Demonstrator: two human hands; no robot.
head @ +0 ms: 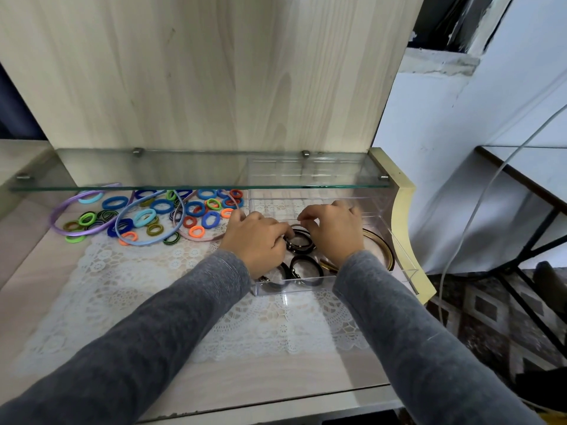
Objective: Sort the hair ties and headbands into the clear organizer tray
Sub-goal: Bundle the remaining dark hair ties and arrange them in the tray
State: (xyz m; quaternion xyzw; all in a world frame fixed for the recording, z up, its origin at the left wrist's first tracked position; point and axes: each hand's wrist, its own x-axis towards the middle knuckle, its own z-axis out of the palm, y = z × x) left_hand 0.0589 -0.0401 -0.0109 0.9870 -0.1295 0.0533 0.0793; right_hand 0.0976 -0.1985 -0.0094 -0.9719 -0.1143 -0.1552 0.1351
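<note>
Our left hand (pixel 259 240) grips one black tie (pixel 308 247) inside the tray (pixel 306 285), mid-frame. Our right hand (pixel 334 231) pinches one thin band (pixel 297 224). Three headbands (pixel 63 206) lie left of centre.

Bright fabric hair ties (pixel 162 207) in blue, green and orange lie scattered at centre left among my satin headbands (pixel 66 207). The clear plastic organizer tray (pixel 306 286), centre right, holds black elastic hair ties (pixel 306 266) and a gold-edged headband (pixel 380 243).
</note>
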